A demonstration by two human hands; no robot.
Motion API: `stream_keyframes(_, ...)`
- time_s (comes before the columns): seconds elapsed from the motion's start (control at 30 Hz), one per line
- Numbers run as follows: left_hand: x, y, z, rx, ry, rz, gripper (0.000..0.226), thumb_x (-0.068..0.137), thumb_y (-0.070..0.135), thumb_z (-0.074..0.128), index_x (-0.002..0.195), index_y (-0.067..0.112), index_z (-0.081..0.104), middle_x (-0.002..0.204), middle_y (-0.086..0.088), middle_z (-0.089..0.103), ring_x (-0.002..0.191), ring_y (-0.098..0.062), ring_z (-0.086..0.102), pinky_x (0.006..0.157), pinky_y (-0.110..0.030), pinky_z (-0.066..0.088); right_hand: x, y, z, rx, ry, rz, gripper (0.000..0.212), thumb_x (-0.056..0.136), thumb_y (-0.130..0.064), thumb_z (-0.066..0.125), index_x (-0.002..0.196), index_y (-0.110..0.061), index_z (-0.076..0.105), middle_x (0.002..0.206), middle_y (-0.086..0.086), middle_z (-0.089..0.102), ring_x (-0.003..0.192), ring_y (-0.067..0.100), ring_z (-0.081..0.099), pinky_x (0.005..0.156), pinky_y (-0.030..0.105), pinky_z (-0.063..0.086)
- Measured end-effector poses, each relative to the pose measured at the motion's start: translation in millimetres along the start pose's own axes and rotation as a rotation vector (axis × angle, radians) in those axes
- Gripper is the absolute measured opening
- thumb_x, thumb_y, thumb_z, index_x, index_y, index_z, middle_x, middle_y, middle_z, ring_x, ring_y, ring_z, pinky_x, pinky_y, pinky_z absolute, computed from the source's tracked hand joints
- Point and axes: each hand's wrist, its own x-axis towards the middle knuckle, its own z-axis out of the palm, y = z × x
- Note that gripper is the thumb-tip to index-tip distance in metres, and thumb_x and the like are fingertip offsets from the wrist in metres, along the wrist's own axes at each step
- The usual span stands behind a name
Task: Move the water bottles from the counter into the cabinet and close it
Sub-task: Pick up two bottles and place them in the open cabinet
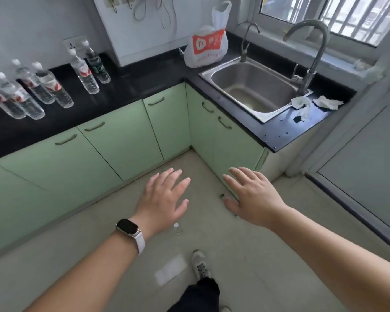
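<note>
Left hand [164, 199], right hand [254, 197] empty; red-labelled bottles [51, 85].

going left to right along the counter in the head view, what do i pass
cluster of red-label water bottles → pair of water bottles → orange-and-white plastic bag → steel sink → crumpled paper towels

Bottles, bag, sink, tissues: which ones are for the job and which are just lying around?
For the job:
- water bottles, standing on the counter
- green cabinets, all shut

Just lying about:
- plastic bag
- sink and its tap
- crumpled tissues beside the sink
</note>
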Motion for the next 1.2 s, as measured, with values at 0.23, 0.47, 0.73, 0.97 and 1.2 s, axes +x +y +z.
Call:
stream_keyframes(0.23,52,-38,67,-0.047,-0.131,-0.079,0.056,0.084,0.044,0.045,0.126,0.017,0.070,0.132,-0.014,0.065,0.124,-0.034,0.061,0.106,-0.048,0.042,65,34,50,0.005,-0.152,-0.004,0.061,0.087,-0.056,0.043,0.127,-0.015,0.061,0.129,0.010,0.059,0.120,0.033,0.055,0.095,0.042,0.046)
stream_keyframes(0.47,92,-73,131,-0.105,-0.245,-0.180,0.056,0.084,0.044,0.044,0.124,0.015,0.071,0.129,-0.016,0.066,0.122,-0.036,0.062,0.100,-0.054,0.049,125,62,96,0.016,-0.239,-0.011,0.061,0.086,-0.056,0.042,0.126,-0.014,0.060,0.130,0.010,0.058,0.120,0.033,0.055,0.093,0.043,0.047)
stream_keyframes(0.73,95,-77,223,-0.186,-0.286,-0.373,0.058,0.087,0.047,0.042,0.128,0.016,0.068,0.133,-0.016,0.064,0.124,-0.037,0.060,0.101,-0.052,0.048,147,96,195,0.121,-0.328,0.006,0.056,0.085,-0.051,0.044,0.124,-0.013,0.059,0.128,0.010,0.058,0.118,0.032,0.054,0.088,0.043,0.049)
stream_keyframes(0.97,64,-53,358,-0.267,-0.259,-0.680,0.055,0.088,0.045,0.049,0.129,0.014,0.067,0.135,-0.019,0.062,0.120,-0.040,0.059,0.097,-0.050,0.049,136,128,345,0.175,-0.499,0.057,0.060,0.090,-0.049,0.051,0.142,-0.018,0.044,0.149,0.006,0.041,0.136,0.030,0.037,0.103,0.047,0.038)
stream_keyframes(1.2,5,-27,523,-0.442,-0.251,-1.049,0.063,0.092,0.039,0.059,0.146,0.008,0.049,0.146,-0.016,0.054,0.135,-0.037,0.047,0.110,-0.045,0.037,108,159,521,0.123,-0.711,0.049,0.068,0.094,-0.057,0.037,0.152,-0.024,0.021,0.161,0.000,0.018,0.146,0.025,0.018,0.114,0.045,0.027)
